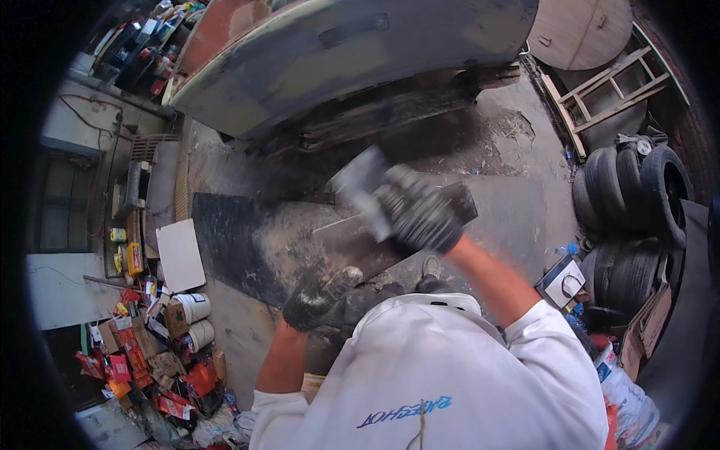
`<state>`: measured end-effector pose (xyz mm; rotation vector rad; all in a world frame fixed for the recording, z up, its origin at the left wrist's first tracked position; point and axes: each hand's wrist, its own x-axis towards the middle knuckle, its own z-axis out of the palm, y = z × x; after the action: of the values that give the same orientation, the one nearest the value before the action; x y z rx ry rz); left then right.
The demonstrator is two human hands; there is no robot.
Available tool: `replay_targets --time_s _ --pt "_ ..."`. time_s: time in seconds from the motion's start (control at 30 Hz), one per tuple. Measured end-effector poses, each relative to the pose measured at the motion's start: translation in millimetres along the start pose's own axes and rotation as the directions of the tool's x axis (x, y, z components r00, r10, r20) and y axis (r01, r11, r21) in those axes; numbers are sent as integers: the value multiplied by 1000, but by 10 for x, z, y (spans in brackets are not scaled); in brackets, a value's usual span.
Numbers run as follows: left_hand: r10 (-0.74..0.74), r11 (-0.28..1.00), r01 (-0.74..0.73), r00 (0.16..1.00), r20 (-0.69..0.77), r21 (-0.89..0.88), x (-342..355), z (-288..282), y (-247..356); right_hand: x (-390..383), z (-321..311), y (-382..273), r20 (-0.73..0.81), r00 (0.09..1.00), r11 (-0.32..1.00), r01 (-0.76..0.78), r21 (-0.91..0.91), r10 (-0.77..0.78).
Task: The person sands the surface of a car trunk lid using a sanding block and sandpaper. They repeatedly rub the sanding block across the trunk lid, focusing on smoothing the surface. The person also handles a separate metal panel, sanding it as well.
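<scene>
My right hand, in a dark, dusty work glove, is closed on a broad grey flat-bladed spreader. Motion blurs both of them. The spreader is over a dark rectangular board, whose far end shows past the right glove. Below and to the left, my left hand, in a glove smeared with pale material, is closed around the near end of that board. Beyond the hands stands a vehicle body panel with patchy grey and tan surfaces, its lower edge dark and rough.
A dark sheet lies on the floor at left, near a white panel. Cartons, cans and white buckets crowd the lower left. Stacked tyres and a wooden frame line the right side.
</scene>
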<state>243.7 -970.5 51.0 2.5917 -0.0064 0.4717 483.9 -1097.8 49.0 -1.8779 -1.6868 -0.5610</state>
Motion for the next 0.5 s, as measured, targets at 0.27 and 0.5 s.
replay_targets --time_s 0.27,0.5 --pt "61 997 -64 997 56 52 -140 -268 24 -332 173 766 381 747 693 -656 298 544" --pt "-347 905 395 900 262 -159 142 -423 -60 -219 207 283 260 954 948 -214 235 151"
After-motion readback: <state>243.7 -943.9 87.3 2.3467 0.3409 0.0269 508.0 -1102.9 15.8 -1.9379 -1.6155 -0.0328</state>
